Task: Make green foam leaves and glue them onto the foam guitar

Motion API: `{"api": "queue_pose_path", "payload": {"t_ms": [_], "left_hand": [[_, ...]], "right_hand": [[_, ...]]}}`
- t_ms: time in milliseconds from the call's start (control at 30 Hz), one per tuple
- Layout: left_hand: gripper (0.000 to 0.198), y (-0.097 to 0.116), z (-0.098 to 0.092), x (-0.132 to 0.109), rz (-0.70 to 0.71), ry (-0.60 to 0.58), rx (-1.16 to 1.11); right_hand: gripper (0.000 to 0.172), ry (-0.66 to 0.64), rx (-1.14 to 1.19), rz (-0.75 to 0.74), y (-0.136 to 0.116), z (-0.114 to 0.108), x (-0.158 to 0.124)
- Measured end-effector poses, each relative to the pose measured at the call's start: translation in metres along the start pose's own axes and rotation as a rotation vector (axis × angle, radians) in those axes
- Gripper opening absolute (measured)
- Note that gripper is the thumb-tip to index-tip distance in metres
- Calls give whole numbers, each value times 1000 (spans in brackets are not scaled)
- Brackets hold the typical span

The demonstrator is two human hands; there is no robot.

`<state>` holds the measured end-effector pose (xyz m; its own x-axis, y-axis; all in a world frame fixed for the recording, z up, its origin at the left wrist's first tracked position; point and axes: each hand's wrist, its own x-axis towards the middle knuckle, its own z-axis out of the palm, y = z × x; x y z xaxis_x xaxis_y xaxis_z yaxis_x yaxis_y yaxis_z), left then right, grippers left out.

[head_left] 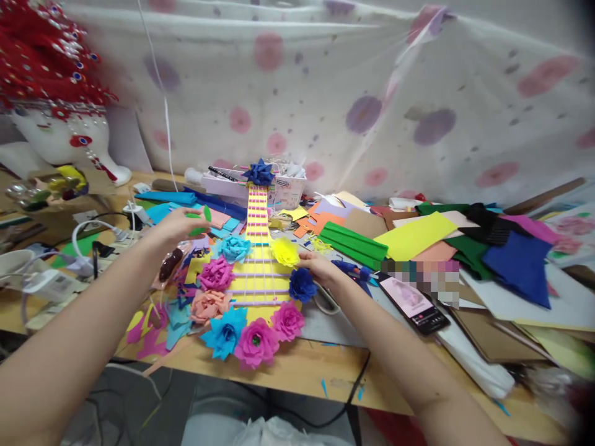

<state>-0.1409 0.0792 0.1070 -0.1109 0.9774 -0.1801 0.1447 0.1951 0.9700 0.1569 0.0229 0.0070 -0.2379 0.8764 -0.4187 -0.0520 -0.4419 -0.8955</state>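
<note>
A yellow paper guitar (259, 272) lies on the table, its neck pointing away from me and its body ringed with crepe-paper flowers. My left hand (176, 227) is raised left of the neck, fingers closed on a green paper leaf (207, 214). At the right of the body, my right hand (317, 269) pinches the edge of the yellow paper flower (284, 251). Just below that hand is a dark blue flower (302, 285). Pink flowers (257, 342), a light blue flower (227, 332) and a peach flower (210, 306) line the lower rim. Another dark blue flower (260, 173) tops the neck.
Coloured paper sheets, including a green folded strip (353, 243) and a yellow sheet (416, 236), cover the right side. A phone (413, 303) lies there too. Chargers and power strips (53, 288) crowd the left. A red-decorated mannequin head (56, 124) stands behind them.
</note>
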Motion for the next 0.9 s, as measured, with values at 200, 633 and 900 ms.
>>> {"api": "queue_pose_path", "payload": {"t_ms": [200, 633, 900], "left_hand": [[36, 12, 7, 19, -30, -19, -3], [25, 14, -1, 46, -151, -392, 163], [29, 12, -6, 43, -167, -360, 107]], "right_hand": [[24, -38, 35, -45, -1, -1, -3], [22, -67, 12, -106, -4, -2, -2], [23, -72, 28, -88, -2, -7, -2]]}}
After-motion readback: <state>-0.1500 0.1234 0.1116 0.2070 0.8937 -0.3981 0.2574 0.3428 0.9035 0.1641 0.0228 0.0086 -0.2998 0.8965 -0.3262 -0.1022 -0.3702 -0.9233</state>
